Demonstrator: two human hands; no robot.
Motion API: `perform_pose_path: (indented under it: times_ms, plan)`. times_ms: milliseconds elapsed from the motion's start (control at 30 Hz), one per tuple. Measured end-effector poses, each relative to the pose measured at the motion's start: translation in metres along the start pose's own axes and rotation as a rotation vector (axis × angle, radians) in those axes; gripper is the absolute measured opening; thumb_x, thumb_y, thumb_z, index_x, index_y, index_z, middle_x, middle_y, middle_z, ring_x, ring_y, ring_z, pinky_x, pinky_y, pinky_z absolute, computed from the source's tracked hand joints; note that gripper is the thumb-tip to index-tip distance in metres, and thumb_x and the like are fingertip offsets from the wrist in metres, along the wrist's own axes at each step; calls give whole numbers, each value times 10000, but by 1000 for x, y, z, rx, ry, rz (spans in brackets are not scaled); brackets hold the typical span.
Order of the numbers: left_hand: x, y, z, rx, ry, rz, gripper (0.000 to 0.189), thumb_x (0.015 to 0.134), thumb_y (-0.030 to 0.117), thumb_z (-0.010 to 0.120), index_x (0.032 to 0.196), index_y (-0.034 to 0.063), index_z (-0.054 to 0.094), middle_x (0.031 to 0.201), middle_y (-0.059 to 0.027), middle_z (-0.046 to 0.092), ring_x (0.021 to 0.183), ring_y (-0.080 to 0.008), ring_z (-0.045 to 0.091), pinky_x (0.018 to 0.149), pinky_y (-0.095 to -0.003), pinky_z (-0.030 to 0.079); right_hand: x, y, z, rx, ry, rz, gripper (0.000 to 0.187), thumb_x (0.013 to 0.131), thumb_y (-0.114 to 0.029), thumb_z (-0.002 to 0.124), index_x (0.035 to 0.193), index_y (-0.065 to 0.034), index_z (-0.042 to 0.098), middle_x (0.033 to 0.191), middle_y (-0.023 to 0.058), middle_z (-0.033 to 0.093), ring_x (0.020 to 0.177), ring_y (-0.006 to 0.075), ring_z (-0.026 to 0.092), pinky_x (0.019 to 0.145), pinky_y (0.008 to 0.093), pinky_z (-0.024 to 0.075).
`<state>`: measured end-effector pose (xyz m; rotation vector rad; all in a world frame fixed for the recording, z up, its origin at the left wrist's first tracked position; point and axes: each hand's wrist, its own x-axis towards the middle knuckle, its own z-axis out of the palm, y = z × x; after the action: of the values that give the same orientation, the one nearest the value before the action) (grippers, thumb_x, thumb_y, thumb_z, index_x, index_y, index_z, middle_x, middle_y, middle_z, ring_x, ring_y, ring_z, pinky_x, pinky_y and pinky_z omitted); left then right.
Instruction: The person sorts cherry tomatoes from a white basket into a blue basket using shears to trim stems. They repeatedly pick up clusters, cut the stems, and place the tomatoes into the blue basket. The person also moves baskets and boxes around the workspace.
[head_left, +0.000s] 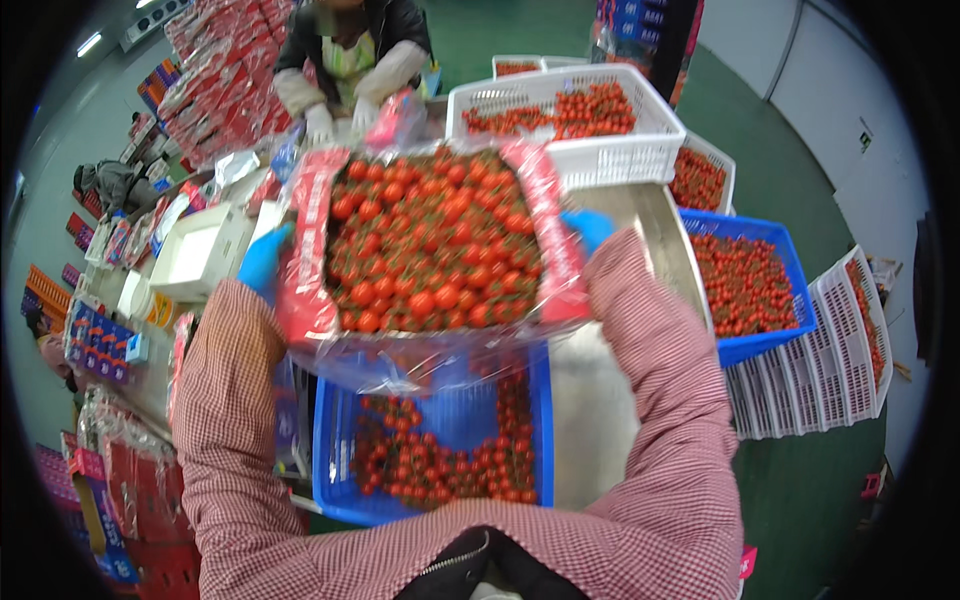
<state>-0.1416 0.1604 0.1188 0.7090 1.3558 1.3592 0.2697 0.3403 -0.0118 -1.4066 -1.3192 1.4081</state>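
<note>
A red cardboard box of cherry tomatoes (439, 247), lined with clear plastic film, is held up in front of me. The tomatoes, many still on green stems, fill it to the top. My left hand (262, 259), in a blue glove, grips its left end. At the right end my right hand (591, 229), gloved the same way, holds on; its fingers are mostly hidden by the box and sleeve. Film (420, 367) hangs loose from the near side. Below it, a blue plastic crate (321, 450) contains more cherry tomatoes on the vine (442, 469).
Across the metal table (592, 405), a person in white gloves (365, 112) works. A white crate of tomatoes (615, 161) stands at the back right. Further right are a blue crate (799, 300) and stacked white crates (802, 390). A white box (199, 244) and tub (135, 296) sit left.
</note>
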Motion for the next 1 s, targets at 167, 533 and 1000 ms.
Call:
perform_pose_path:
  times_ms: [167,533,1000]
  plan:
    - [-57,-27,81,-17,-352,-135,315,832,254,515,1067,46,527,876,-108,627,728,-201,620,722,-349,520,-131,1,-120,795,-111,40,223,805,-163,568,979,-24,572,855,103,614,748,214,600,673,349,498]
    - [-96,-285,274,443,-505,-186,670,752,361,617,1257,-1,364,1078,-163,551,912,-232,561,777,-357,475,-315,112,-401,85,379,109,331,805,-210,578,1089,-40,568,916,29,599,817,155,553,738,307,445]
    - [-143,-361,222,580,-523,-411,695,747,356,618,1284,14,338,1166,-179,497,1027,-274,500,858,-388,429,-270,232,-329,86,290,109,334,842,-72,505,1167,7,518,1004,53,602,812,150,578,694,270,466]
